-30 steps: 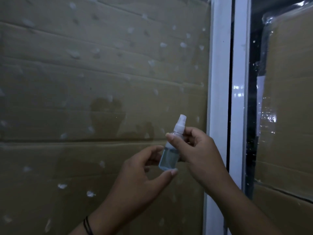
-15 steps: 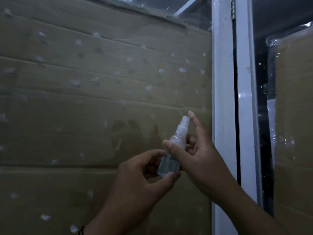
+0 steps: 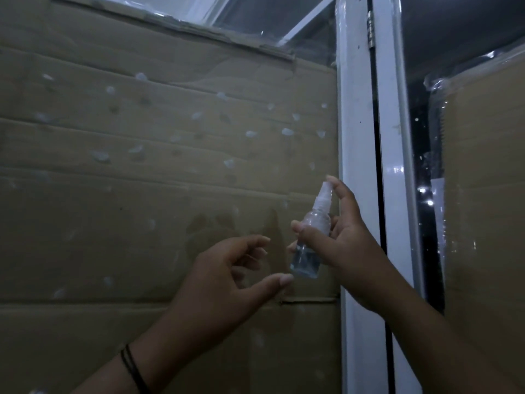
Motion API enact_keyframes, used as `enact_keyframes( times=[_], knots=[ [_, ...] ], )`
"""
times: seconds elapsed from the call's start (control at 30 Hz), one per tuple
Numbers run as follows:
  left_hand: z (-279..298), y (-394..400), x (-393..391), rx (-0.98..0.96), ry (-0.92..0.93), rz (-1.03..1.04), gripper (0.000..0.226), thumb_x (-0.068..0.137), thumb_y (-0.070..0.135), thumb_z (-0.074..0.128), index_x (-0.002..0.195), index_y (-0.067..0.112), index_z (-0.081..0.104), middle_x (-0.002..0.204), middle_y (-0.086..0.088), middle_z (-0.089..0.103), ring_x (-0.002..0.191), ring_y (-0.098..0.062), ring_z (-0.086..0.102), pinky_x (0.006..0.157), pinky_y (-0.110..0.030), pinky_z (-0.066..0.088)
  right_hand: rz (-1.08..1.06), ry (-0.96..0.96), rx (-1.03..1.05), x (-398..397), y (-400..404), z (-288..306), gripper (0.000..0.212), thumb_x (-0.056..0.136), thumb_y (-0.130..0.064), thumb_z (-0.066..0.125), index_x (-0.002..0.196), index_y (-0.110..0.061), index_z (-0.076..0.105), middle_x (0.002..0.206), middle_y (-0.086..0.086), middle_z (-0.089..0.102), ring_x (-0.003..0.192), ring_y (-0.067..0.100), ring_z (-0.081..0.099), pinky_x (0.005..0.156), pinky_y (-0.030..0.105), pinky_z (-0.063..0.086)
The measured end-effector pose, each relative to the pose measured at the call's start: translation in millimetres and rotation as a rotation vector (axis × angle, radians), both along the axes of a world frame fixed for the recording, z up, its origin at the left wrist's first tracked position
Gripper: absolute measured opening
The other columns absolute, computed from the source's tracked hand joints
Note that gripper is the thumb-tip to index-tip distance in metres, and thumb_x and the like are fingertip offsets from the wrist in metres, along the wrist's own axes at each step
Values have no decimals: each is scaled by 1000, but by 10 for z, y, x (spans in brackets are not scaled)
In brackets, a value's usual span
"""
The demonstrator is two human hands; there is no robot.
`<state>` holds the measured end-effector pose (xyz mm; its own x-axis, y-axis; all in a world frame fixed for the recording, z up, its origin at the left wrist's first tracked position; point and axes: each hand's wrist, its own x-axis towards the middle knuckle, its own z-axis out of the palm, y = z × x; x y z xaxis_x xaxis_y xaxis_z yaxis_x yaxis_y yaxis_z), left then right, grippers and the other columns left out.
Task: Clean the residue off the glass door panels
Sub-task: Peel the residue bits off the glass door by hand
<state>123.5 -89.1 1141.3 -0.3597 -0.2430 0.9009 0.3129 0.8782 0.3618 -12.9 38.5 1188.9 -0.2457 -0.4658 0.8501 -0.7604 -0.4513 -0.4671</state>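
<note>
While the right hand (image 3: pixel 345 245) grips the small spray bottle (image 3: pixel 311 237) upright, forefinger on the nozzle, aimed at the left glass panel (image 3: pixel 142 194), presumably to wet the white residue spots (image 3: pixel 287 132). Left hand (image 3: pixel 227 277) relaxed, holding nothing, thumb just beside the bottle base, likely steadying. Head view only; cardboard (image 3: pixel 85 322) behind glass.

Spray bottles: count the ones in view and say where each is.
1. The spray bottle is gripped in the right hand, in front of the glass panel, beside the white frame. None other shows.
</note>
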Motion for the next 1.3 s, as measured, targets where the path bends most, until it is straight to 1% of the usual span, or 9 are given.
enact_keyframes(
  times=[0.1, 0.2, 0.3, 0.53, 0.6, 0.67, 0.8, 1.13, 1.3],
  knots=[
    [119, -45, 13, -92, 38, 120, 48, 62, 62, 71, 102, 37, 65, 89, 22, 64, 83, -1, 63, 67, -22, 54, -120, 7, -7, -152, 12, 82, 75, 76, -42, 69, 126, -62, 18, 129, 6, 50, 96, 19, 65, 82, 38, 57],
    [264, -58, 43, -192, 47, 238, 39, 70, 48, 74, 104, 29, 68, 84, 16, 63, 78, -3, 60, 60, -12, 45, -340, 101, -93, -264, 25, 150, 69, 81, -30, 64, 129, -53, 20, 96, -2, 58, 70, 5, 62, 54, 13, 50],
    [432, -52, 88, -278, 20, 370, 34, 75, 46, 68, 103, 28, 68, 82, 17, 60, 74, -2, 57, 59, -9, 41, -531, 193, -204, -317, 72, 259, 63, 83, -22, 58, 131, -42, 23, 71, 1, 57, 54, 15, 57, 46, 30, 50],
    [787, -76, 138, -382, 32, 568, 32, 82, 48, 59, 103, 26, 69, 83, 20, 53, 73, -1, 53, 58, -8, 32, -638, 165, -375, -439, 180, 675, 71, 86, -12, 52, 140, -40, 14, 91, 9, 56, 64, 24, 58, 55, 43, 55],
    [873, -100, 118, -413, 37, 627, 33, 84, 49, 57, 107, 27, 67, 91, 17, 55, 78, -6, 54, 59, -15, 37, -651, 173, -366, -451, 172, 792, 74, 86, -12, 50, 143, -40, 12, 96, 10, 57, 70, 25, 59, 61, 46, 56],
    [965, -117, 94, -427, 37, 659, 35, 85, 49, 56, 110, 27, 66, 97, 14, 58, 83, -9, 56, 65, -24, 44, -669, 200, -375, -453, 153, 909, 71, 85, -12, 50, 142, -38, 17, 83, 3, 54, 68, 24, 57, 61, 45, 56],
    [1118, -173, 55, -423, 74, 665, 37, 85, 46, 56, 113, 24, 65, 94, 12, 56, 81, -11, 56, 70, -27, 46, -688, 265, -437, -472, 71, 1130, 67, 86, -16, 53, 141, -35, 20, 73, -6, 46, 63, 7, 50, 53, 25, 47],
    [1275, -321, 4, -457, 106, 685, 36, 85, 48, 55, 111, 26, 66, 90, 16, 52, 80, -6, 54, 57, -19, 35, -763, 256, -396, -621, -29, 1535, 74, 84, -13, 47, 147, -32, 12, 81, 5, 52, 64, 15, 50, 49, 24, 35],
    [1343, -331, -33, -458, 107, 689, 35, 86, 48, 54, 110, 26, 67, 92, 15, 53, 81, -7, 55, 59, -20, 37, -762, 247, -389, -664, -81, 1579, 68, 82, -12, 48, 141, -32, 21, 73, 2, 50, 62, 16, 51, 52, 32, 48]
  ],
)
